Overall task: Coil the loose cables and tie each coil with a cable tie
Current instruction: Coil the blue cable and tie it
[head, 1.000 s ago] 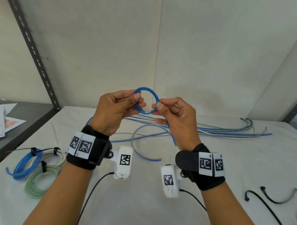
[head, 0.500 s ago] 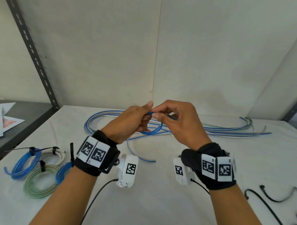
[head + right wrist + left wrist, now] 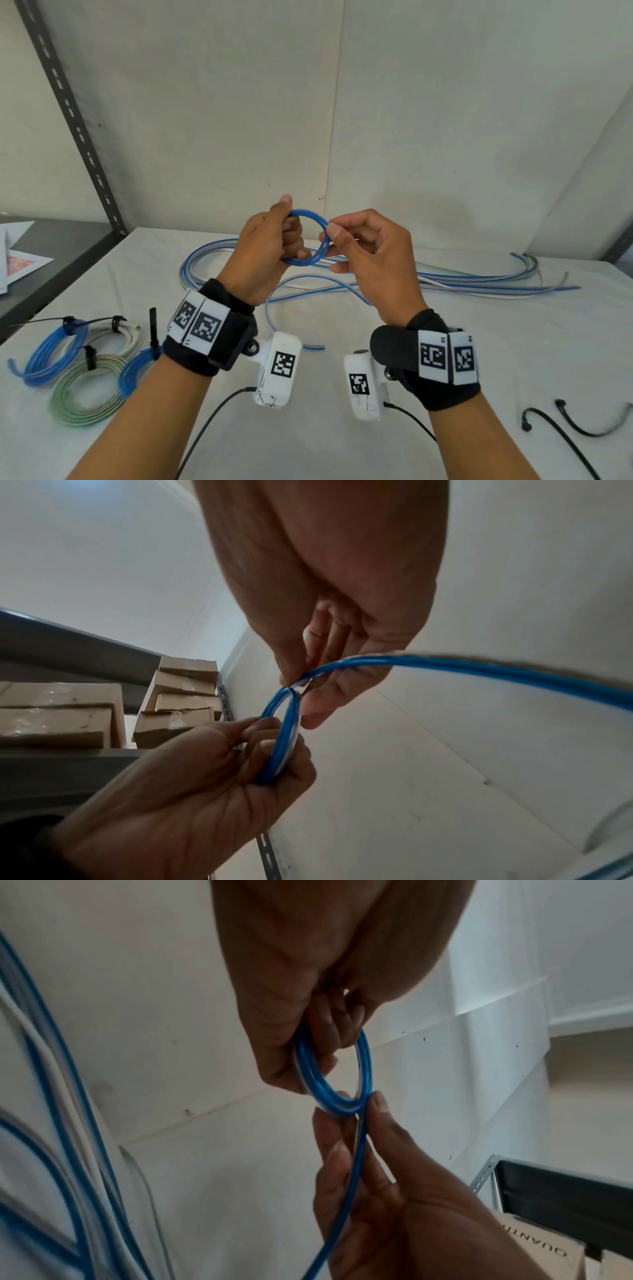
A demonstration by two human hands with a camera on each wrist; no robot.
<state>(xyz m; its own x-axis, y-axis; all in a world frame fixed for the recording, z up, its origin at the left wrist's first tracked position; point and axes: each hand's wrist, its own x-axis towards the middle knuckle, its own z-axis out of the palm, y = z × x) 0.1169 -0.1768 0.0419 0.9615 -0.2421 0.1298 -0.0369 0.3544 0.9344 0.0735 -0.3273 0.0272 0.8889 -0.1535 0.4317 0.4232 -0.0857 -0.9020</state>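
Note:
I hold a small coil of blue cable (image 3: 310, 240) up above the white table (image 3: 479, 359). My left hand (image 3: 274, 240) grips the coil's left side (image 3: 310, 1069) with curled fingers and thumb. The right hand (image 3: 352, 240) pinches the cable (image 3: 308, 676) at the coil's right edge, and the free length runs down from there to the table. Loose blue, white and green cables (image 3: 462, 277) lie spread behind my hands. Two black cable ties (image 3: 555, 416) lie at the front right.
Several tied coils, blue (image 3: 51, 349), white (image 3: 126, 337) and green (image 3: 85, 394), lie at the front left. A grey shelf upright (image 3: 68, 113) and a dark shelf with papers (image 3: 20, 263) stand at the left. Cardboard boxes (image 3: 178, 696) show in the right wrist view.
Both hands rose from near the table after laying another turn. The coil now stands open between them as a ring, and the loose tail on the table has shifted.

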